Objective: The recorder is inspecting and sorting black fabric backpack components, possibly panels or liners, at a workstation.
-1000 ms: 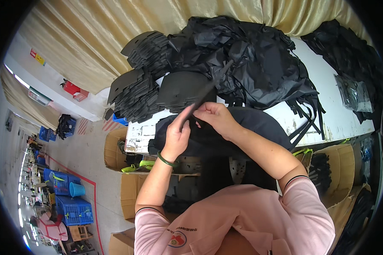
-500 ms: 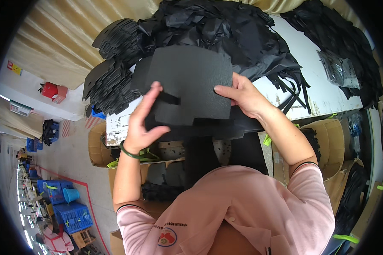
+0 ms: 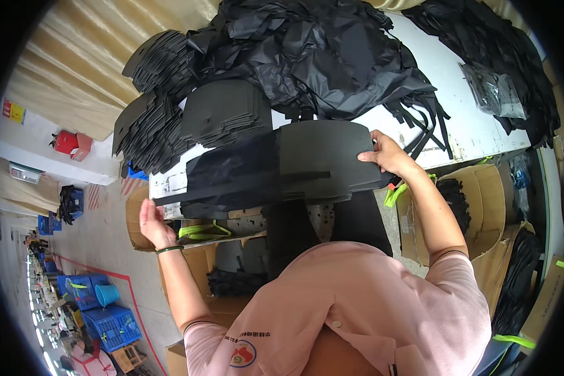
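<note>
My right hand (image 3: 387, 155) grips the right edge of a dark grey foam panel (image 3: 323, 147), thumb on top. The panel lies level above the table's near edge, with other dark sheets showing under it. Black thin fabric (image 3: 232, 166) stretches from its left side, and a long black strap (image 3: 213, 193) runs along the near edge. Far out to the left, my left hand (image 3: 156, 225) is closed on the strap's end. A stack of similar grey panels (image 3: 222, 106) lies just beyond the fabric.
More stacked black pieces (image 3: 150, 128) stand at the table's left end. A large heap of black fabric (image 3: 319, 56) covers the far side of the white table (image 3: 470, 135). Cardboard boxes (image 3: 485, 213) stand below the near edge. Blue crates (image 3: 111, 326) sit on the floor at left.
My left hand has gone from spread over the panel to far left, drawing the strap and fabric out. The panel has shifted right and nearer, uncovering the stack behind. My right hand keeps its grip.
</note>
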`<state>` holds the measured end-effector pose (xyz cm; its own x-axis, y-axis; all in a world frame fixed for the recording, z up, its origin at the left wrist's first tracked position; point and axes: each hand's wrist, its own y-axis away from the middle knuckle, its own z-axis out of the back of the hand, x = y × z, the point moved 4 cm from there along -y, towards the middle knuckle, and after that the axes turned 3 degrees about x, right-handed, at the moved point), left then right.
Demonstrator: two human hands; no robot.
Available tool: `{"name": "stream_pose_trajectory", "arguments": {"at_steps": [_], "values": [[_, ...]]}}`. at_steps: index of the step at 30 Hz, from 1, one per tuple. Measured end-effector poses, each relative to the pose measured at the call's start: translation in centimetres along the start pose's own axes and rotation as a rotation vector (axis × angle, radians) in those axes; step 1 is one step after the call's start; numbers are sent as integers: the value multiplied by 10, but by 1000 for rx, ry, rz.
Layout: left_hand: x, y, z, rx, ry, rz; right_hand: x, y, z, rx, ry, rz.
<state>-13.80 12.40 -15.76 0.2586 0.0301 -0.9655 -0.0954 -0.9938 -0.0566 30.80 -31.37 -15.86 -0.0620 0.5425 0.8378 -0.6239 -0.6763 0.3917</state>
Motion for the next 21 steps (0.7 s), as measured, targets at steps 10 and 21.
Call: {"name": "stream_pose_trajectory", "arguments": {"at_steps": [10,21], "values": [[-5,209,-178,1175,34,694,6,6,4,70,-302,8],[59,283,-256,648,588,1129,14,13,-2,111,-458,121]]}}
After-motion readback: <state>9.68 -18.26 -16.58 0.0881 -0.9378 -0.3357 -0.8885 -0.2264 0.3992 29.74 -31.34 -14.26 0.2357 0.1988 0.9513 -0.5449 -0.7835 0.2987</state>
